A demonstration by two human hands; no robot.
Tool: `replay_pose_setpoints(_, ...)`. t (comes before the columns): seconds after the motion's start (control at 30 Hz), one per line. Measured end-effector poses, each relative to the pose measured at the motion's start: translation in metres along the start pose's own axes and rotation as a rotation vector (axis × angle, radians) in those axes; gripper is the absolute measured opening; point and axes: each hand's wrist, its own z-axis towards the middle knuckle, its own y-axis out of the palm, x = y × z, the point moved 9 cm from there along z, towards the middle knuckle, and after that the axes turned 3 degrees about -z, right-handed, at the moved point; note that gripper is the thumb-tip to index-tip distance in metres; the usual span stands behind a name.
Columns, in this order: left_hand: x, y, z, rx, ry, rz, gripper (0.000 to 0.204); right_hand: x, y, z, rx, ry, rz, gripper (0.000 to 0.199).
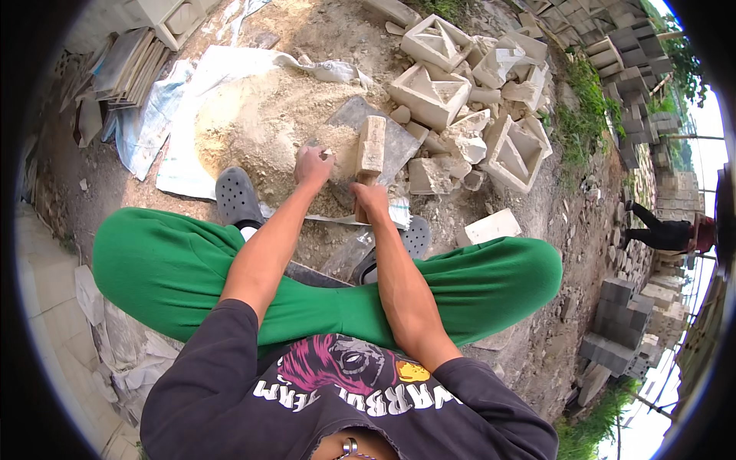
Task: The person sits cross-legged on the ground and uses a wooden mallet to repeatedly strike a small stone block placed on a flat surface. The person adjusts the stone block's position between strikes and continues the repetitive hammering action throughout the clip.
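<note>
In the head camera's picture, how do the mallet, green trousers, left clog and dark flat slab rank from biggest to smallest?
Largest: green trousers, helped by being nearer the camera
Next: dark flat slab, partly covered
Smallest: mallet and left clog, too alike to rank

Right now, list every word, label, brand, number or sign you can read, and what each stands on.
Dark shirt: large white lettering beside a coloured print; I won't copy its wording.
White sheet: any print is too faint or small to read.
Mallet in the right hand: no lettering that I can make out.
Pale broken blocks: none legible.
</note>
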Motion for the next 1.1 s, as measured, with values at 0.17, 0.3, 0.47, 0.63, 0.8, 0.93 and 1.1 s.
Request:
replay_pose_setpoints(0.17, -0.024, -0.001, 0.007, 0.104, 0.028, -0.159, 0.029, -0.02, -0.005, -0.019, 0.002, 0.001, -0.019, 0.043)
replay_pose_setpoints(0.3, -0.028, 0.004, 0.011, 0.071, -0.036, -0.217, 0.026, -0.015, -0.004, -0.013, 0.0, -0.003, 0.011, 0.041)
replay_pose_setpoints(0.47, -0.035, 0.009, 0.011, 0.004, -0.168, -0.243, 0.025, -0.019, -0.005, -0.016, 0.016, -0.016, 0.002, 0.033)
replay_pose_setpoints(0.63, -0.033, 0.005, 0.01, -0.016, -0.221, -0.279, 0.023, -0.053, -0.004, -0.049, 0.055, -0.22, 0.331, 0.015)
replay_pose_setpoints(0.8, -0.035, 0.006, 0.007, 0.019, -0.219, -0.344, 0.021, -0.087, -0.005, -0.047, -0.007, -0.321, 0.121, 0.014)
replay_pose_setpoints(0.93, -0.034, 0.008, 0.008, 0.092, -0.166, -0.284, 0.017, -0.079, 0.009, -0.035, 0.042, -0.303, -0.254, 0.018)
replay_pose_setpoints(1.1, -0.046, 0.015, 0.007, 0.041, -0.269, -0.343, 0.019, -0.074, 0.013, -0.044, -0.106, -0.099, -0.011, 0.023)
